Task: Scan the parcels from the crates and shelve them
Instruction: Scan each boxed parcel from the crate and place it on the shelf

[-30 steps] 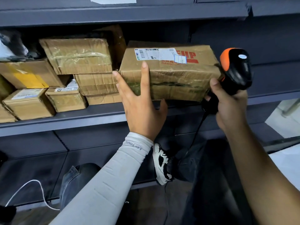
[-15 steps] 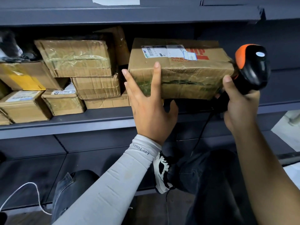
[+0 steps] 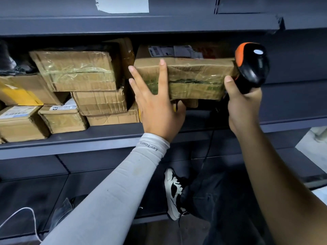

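A taped brown cardboard parcel (image 3: 194, 76) with a white label on top lies inside the grey shelf (image 3: 88, 138), resting on a smaller box beneath it. My left hand (image 3: 157, 103) presses flat against its front face, fingers straight and spread, thumb under the lower edge. My right hand (image 3: 242, 106) grips the handle of a black and orange barcode scanner (image 3: 251, 66) at the parcel's right end, and its thumb touches the parcel's right corner.
Several taped cardboard parcels (image 3: 74, 69) are stacked on the same shelf to the left. The shelf above (image 3: 141, 23) hangs low over the parcel. Below are dark lower shelves, a black and white shoe (image 3: 174, 193) and a white cable (image 3: 26, 214).
The parcel has gone further back into the shelf, pushed by both hands, and its label is now partly in shadow under the upper shelf.
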